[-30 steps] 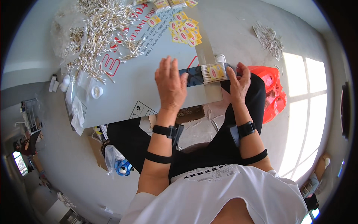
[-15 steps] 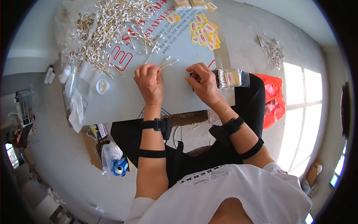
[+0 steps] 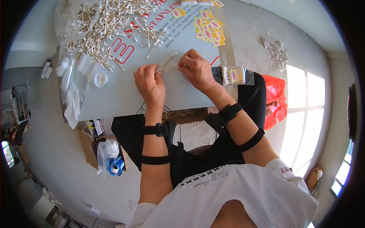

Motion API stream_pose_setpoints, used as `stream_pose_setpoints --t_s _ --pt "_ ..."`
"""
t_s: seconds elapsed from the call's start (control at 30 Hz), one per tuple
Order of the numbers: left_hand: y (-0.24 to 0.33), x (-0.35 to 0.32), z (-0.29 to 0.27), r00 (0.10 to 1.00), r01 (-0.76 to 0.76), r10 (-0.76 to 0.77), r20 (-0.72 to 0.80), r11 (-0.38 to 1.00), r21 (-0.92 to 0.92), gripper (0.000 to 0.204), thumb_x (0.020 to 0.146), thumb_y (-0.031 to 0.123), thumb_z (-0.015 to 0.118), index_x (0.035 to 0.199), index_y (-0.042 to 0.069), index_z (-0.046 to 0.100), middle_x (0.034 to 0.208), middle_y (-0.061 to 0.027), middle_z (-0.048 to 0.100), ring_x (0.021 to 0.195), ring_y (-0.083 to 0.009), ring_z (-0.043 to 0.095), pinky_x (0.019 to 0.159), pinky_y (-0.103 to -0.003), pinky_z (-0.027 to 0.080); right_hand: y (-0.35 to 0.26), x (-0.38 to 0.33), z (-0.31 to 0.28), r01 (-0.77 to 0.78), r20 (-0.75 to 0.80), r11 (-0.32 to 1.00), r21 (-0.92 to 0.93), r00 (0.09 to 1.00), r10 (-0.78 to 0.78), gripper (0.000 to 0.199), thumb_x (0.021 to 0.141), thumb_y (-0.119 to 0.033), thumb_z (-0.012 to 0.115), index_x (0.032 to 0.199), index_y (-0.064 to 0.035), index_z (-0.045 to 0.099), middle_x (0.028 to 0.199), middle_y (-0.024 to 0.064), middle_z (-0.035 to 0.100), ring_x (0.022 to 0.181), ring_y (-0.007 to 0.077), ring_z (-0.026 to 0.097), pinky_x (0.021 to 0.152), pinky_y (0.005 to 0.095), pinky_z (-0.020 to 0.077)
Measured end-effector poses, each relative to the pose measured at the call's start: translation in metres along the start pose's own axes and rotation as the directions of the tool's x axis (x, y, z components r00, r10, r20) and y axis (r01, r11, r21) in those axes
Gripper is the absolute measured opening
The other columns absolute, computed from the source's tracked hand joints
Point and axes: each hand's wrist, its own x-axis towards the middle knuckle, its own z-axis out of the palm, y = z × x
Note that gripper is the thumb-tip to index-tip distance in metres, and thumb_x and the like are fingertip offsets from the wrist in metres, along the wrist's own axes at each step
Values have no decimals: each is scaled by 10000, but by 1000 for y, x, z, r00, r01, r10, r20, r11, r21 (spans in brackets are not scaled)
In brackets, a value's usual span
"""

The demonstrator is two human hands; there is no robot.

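My left hand (image 3: 151, 84) is closed in a pinch on a few thin cotton swabs (image 3: 168, 61) above the grey tabletop (image 3: 114, 102). From its fingertips they point toward the upper right. My right hand (image 3: 197, 71) is also pinched, its fingertips at the far end of a pale swab stretching between both hands. Close to the right wrist, a clear pack of cotton swabs (image 3: 233, 75) with a yellow label lies at the table's right edge. A big heap of loose swabs (image 3: 99, 32) covers the far left, partly in a plastic bag (image 3: 72, 22).
Yellow-and-white paper labels (image 3: 210, 30) lie piled at the far right of the table. A small round white tub (image 3: 100, 79) and a tissue (image 3: 72, 104) are at the left. Red plastic bags (image 3: 274, 100) sit beyond my leg. Below the table is an open box (image 3: 186, 115).
My right hand has moved left and away from me, up to the swabs at my left hand, and now pinches one end. The left hand keeps its hold.
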Motion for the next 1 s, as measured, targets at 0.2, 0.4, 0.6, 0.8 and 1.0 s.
stream_pose_setpoints --t_s 0.2,0.4,0.6,0.8,1.0 --pt "4 8 -5 998 -33 35 51 999 -39 206 699 -38 716 861 65 643 908 -45 590 886 -280 544 765 -389 476 1 -19 -6 103 5 994 22 995 -103 89 732 -44 694 764 -82 620 892 71 579 831 296 622 716 400 512" --pt "6 17 -4 996 2 1 92 999 -39 205 695 -24 737 858 64 649 904 -49 591 888 -276 546 763 -384 478 0 -29 -10 131 43 991 42 990 -133 93 737 -43 692 777 -74 615 904 78 573 835 308 609 729 406 500" --pt "13 22 -6 984 64 -61 167 998 -16 275 690 -10 748 938 69 656 949 -63 581 924 -283 549 792 -398 485 -3 -29 -12 36 53 993 117 998 -43 243 697 -18 730 910 -69 626 949 77 575 776 269 605 689 374 506" --pt "17 18 -9 971 0 -5 240 1000 22 295 681 -20 747 952 57 658 954 -73 573 947 -294 552 815 -410 484 -2 -26 -15 -35 38 989 143 999 29 544 657 -4 768 1166 -86 594 1054 88 554 717 212 570 664 340 507" --pt "22 10 -11 969 -2 0 248 1000 8 255 710 14 741 947 70 667 972 -63 594 977 -287 554 837 -395 477 -4 -20 -17 -20 85 996 85 996 13 716 636 -22 794 1299 -114 536 1212 112 506 775 248 601 711 364 529"
